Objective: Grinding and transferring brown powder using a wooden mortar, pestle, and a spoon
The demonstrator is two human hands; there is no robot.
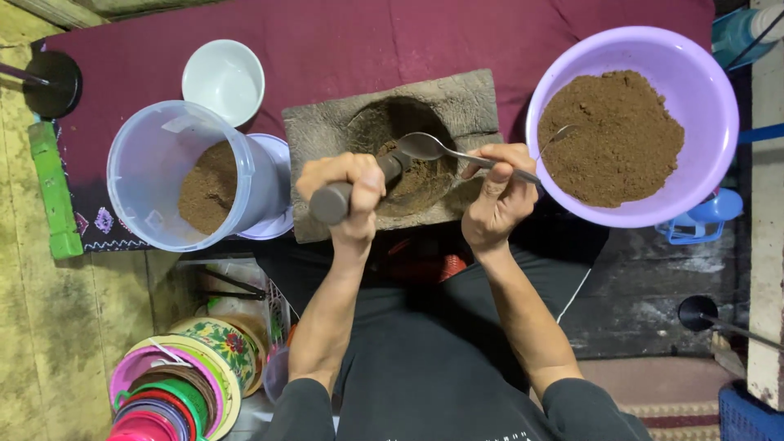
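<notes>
Both hands work over a rough grey stone mortar (457, 102) of brown powder: left hand (347, 192) fingers clenched round a dark pestle (359, 184), right hand (498, 192) fingers pinching a metal spoon (433, 147).

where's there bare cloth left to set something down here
Free: the cloth behind the mortar, between white bowl and purple basin. Crowded: left side, where tub touches mortar; both hands fill the front.

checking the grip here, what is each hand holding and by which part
The left hand grips a dark pestle around its upper shaft. The right hand pinches a metal spoon along its handle, bowl over the stone mortar.
</notes>
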